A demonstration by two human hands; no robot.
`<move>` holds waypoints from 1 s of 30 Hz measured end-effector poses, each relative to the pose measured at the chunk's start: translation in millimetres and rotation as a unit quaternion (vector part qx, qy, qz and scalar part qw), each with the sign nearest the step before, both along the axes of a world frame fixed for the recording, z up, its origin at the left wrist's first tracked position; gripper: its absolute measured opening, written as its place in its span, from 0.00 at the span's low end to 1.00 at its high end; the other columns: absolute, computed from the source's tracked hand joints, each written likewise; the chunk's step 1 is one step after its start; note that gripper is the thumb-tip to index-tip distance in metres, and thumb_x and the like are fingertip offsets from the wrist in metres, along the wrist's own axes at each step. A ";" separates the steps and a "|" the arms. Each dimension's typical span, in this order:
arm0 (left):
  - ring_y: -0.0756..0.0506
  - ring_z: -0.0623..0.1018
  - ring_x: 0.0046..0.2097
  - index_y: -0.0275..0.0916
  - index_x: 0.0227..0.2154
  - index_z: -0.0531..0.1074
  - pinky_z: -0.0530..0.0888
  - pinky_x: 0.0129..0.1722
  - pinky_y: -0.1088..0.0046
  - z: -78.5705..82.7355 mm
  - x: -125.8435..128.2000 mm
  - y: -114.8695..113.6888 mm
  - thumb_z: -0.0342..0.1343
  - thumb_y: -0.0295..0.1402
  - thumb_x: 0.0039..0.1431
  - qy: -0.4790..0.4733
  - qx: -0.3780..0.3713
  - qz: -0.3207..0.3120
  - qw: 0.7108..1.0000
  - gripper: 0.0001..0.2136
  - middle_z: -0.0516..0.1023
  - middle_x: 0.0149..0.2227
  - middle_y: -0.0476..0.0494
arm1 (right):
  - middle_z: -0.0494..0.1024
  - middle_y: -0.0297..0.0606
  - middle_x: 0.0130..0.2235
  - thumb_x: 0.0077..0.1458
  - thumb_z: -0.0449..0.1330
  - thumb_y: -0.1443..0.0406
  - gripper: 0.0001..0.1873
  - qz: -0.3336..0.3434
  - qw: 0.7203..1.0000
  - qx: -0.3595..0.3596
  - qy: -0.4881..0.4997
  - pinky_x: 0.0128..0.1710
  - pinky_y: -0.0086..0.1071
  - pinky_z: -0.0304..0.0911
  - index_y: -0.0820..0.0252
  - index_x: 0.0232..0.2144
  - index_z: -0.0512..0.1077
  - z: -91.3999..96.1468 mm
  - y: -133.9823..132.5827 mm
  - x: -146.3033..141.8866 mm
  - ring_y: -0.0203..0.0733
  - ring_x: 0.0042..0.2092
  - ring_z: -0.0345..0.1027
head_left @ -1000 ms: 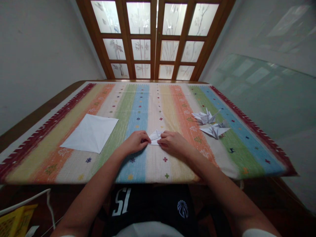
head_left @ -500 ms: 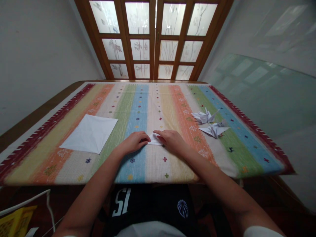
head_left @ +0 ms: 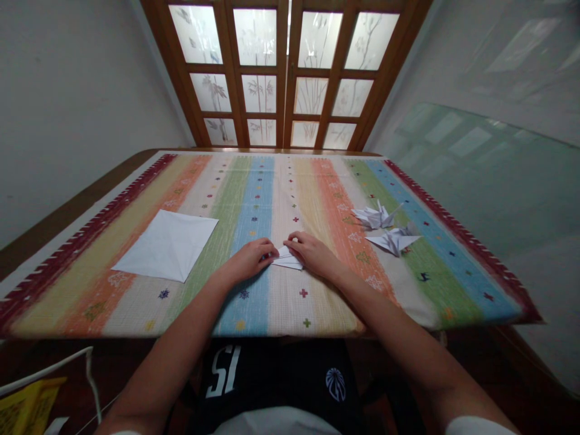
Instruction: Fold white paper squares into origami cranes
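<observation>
A small piece of folded white paper (head_left: 287, 258) lies on the striped tablecloth (head_left: 290, 308) in front of me. My left hand (head_left: 254, 257) grips its left end, thumb and fingers pinched together. At its upper right edge my right hand (head_left: 312, 251) pinches the paper between thumb and forefinger. The fingertips hide parts of both ends. Off to the left a larger white paper sheet (head_left: 167, 244) lies flat, with crease lines across it. Folded paper cranes, one (head_left: 376, 215) behind another (head_left: 395, 240), stand on the right side of the cloth.
A wooden door with frosted panes (head_left: 285, 69) stands beyond the table's far edge. Against the right wall leans a glass sheet (head_left: 489, 175). Down at the lower left are a yellow crate (head_left: 29, 405) and a white cable (head_left: 49, 370).
My right forefinger has drawn back from over the paper into a pinch at its edge. The folded paper has turned slightly, its right end now lower. The left hand has barely moved.
</observation>
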State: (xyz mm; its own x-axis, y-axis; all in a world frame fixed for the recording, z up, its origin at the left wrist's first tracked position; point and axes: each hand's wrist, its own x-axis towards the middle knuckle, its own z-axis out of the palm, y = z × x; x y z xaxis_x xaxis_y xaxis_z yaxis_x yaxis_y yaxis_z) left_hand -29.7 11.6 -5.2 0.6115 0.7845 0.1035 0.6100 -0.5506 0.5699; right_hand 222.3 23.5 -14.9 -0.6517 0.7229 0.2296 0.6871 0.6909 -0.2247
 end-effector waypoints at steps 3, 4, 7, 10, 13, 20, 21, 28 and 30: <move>0.46 0.80 0.38 0.39 0.43 0.83 0.78 0.48 0.67 -0.7 0.0 0.9 0.56 0.25 0.67 0.003 -0.006 0.004 1.000 0.10 0.82 0.47 0.39 | 0.80 0.48 0.55 0.73 0.55 0.72 0.18 -0.009 1.000 -0.005 -0.011 0.49 0.35 0.68 0.57 0.58 0.79 -0.8 -0.2 3.0 0.44 0.49 0.76; 0.47 0.80 0.38 0.39 0.42 0.83 0.79 0.48 0.67 -1.2 0.0 1.2 0.56 0.26 0.67 0.003 -0.006 0.003 1.000 0.10 0.82 0.48 0.39 | 0.80 0.47 0.55 0.73 0.56 0.72 0.19 -0.014 1.000 -0.002 -0.012 0.47 0.34 0.68 0.56 0.58 0.79 -0.4 -1.0 3.9 0.43 0.48 0.76; 0.46 0.81 0.40 0.39 0.42 0.83 0.79 0.50 0.66 -3.0 0.4 1.6 0.56 0.26 0.67 0.005 0.001 -0.001 1.000 0.10 0.82 0.51 0.38 | 0.81 0.45 0.55 0.73 0.56 0.71 0.18 -0.031 0.999 0.008 -0.006 0.42 0.31 0.65 0.54 0.57 0.80 1.5 -3.6 5.3 0.41 0.44 0.76; 0.44 0.82 0.46 0.39 0.42 0.83 0.78 0.54 0.65 -3.2 1.1 0.8 0.56 0.26 0.68 0.009 0.012 -0.006 1.000 0.10 0.82 0.51 0.38 | 0.81 0.45 0.53 0.74 0.56 0.70 0.15 -0.040 0.999 0.015 0.001 0.40 0.31 0.63 0.55 0.54 0.81 3.6 -4.9 4.9 0.39 0.42 0.75; 0.42 0.83 0.49 0.39 0.43 0.83 0.78 0.56 0.64 -0.6 2.5 -1.9 0.55 0.26 0.69 0.012 0.023 -0.008 1.000 0.10 0.82 0.52 0.37 | 0.82 0.44 0.51 0.74 0.57 0.70 0.14 -0.041 0.999 0.010 0.007 0.39 0.31 0.61 0.56 0.51 0.82 5.0 -5.1 3.9 0.39 0.41 0.74; 0.42 0.79 0.60 0.43 0.50 0.81 0.74 0.65 0.63 3.7 7.2 -7.3 0.51 0.21 0.68 0.033 0.044 -0.036 0.998 0.17 0.77 0.63 0.39 | 0.82 0.44 0.50 0.73 0.58 0.70 0.13 -0.055 0.998 -0.011 0.008 0.38 0.31 0.58 0.57 0.48 0.83 6.9 -5.5 2.4 0.38 0.39 0.73; 0.42 0.78 0.61 0.43 0.51 0.81 0.73 0.65 0.63 3.2 7.6 -7.4 0.51 0.20 0.68 0.039 0.049 -0.041 0.997 0.18 0.77 0.64 0.39 | 0.82 0.43 0.50 0.73 0.58 0.70 0.13 -0.056 0.998 -0.012 0.008 0.37 0.31 0.58 0.57 0.48 0.83 7.1 -5.6 2.2 0.38 0.38 0.73; 0.41 0.78 0.60 0.39 0.50 0.80 0.74 0.63 0.64 -2.2 9.3 -5.6 0.49 0.21 0.67 0.042 0.075 -0.047 0.995 0.17 0.79 0.59 0.36 | 0.82 0.42 0.50 0.72 0.60 0.70 0.12 -0.066 0.998 -0.021 0.012 0.38 0.31 0.59 0.56 0.47 0.84 8.0 -4.9 0.5 0.38 0.39 0.74; 0.41 0.79 0.58 0.38 0.50 0.80 0.74 0.62 0.65 -2.6 9.6 -5.4 0.49 0.21 0.67 0.039 0.077 -0.049 0.995 0.17 0.79 0.58 0.36 | 0.83 0.43 0.49 0.71 0.60 0.71 0.13 -0.064 0.997 -0.026 0.016 0.39 0.31 0.61 0.56 0.47 0.85 9.7 -5.5 0.9 0.39 0.41 0.75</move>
